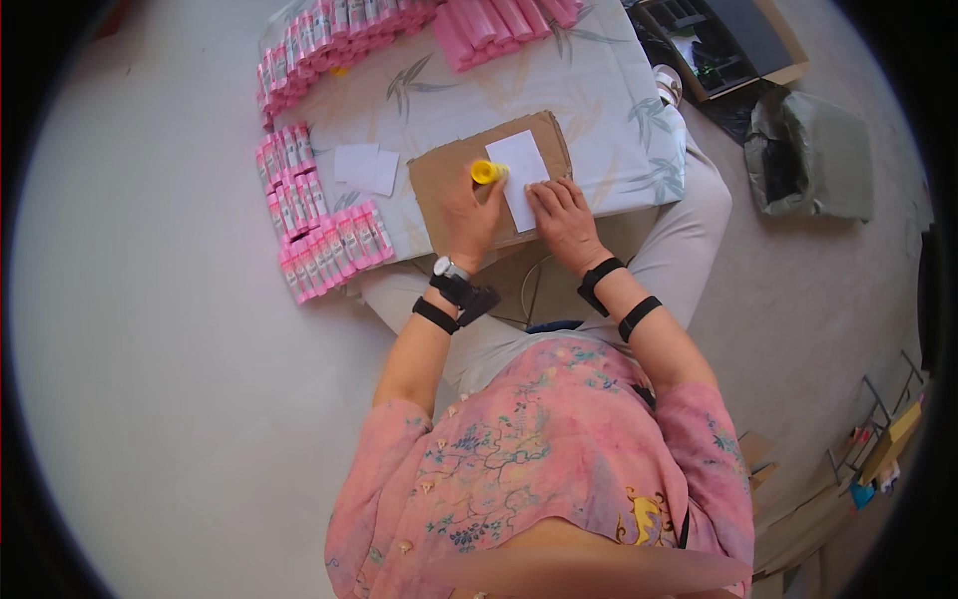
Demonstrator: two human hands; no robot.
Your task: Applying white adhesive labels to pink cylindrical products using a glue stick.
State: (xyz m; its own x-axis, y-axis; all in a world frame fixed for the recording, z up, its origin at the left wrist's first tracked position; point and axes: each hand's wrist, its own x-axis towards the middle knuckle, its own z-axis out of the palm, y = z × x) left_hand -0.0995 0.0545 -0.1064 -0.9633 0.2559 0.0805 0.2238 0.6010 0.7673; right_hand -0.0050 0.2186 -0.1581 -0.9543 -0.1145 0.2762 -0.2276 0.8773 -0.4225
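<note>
My left hand [469, 210] grips a yellow glue stick [485, 172] with its tip against a white paper slip [523, 172]. The slip lies on a brown cardboard sheet [439, 178] on a low cloth-covered table [599, 90]. My right hand [564, 215] presses flat on the lower end of the slip, fingers spread. Both wrists wear black bands, and the left one also has a watch.
Two more white slips [366, 167] lie left of the cardboard. Rows of pink wrapped packs [309, 215] line the table's left edge and far side [399, 25]. An open cardboard box [723, 40] and a grey bag [808, 155] sit on the floor to the right.
</note>
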